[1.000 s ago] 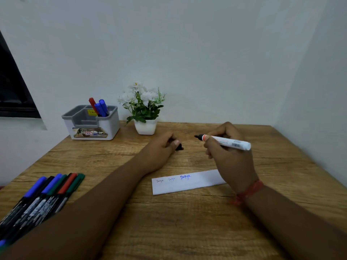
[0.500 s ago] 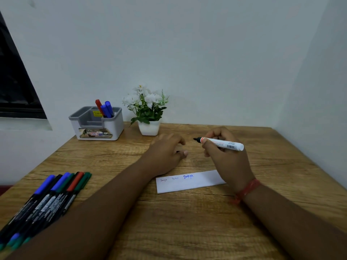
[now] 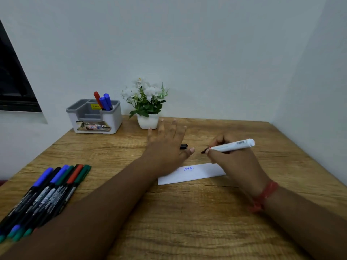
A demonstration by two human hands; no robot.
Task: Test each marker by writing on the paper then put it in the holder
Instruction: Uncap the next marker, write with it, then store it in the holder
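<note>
My right hand [image 3: 232, 158] grips an uncapped white marker [image 3: 231, 146] with its black tip pointing left, just above the white paper strip [image 3: 195, 174], which bears blue writing. My left hand [image 3: 166, 147] hovers with fingers spread over the table beyond the paper. The marker's black cap [image 3: 183, 146] lies on the wood, peeking out from behind that hand. A grey and white holder [image 3: 94, 117] at the back left has a red and two blue markers [image 3: 103, 101] standing in it. Several capped markers [image 3: 47, 194] lie in a row at the left front.
A small white pot with white flowers [image 3: 146, 106] stands beside the holder against the back wall. The wooden table [image 3: 187, 222] ends at walls behind and on the right. A dark window frame [image 3: 13, 81] is at the far left.
My left hand let go of the black cap, which now lies on the table, and spread its fingers. My right hand lowered the marker towards the paper.
</note>
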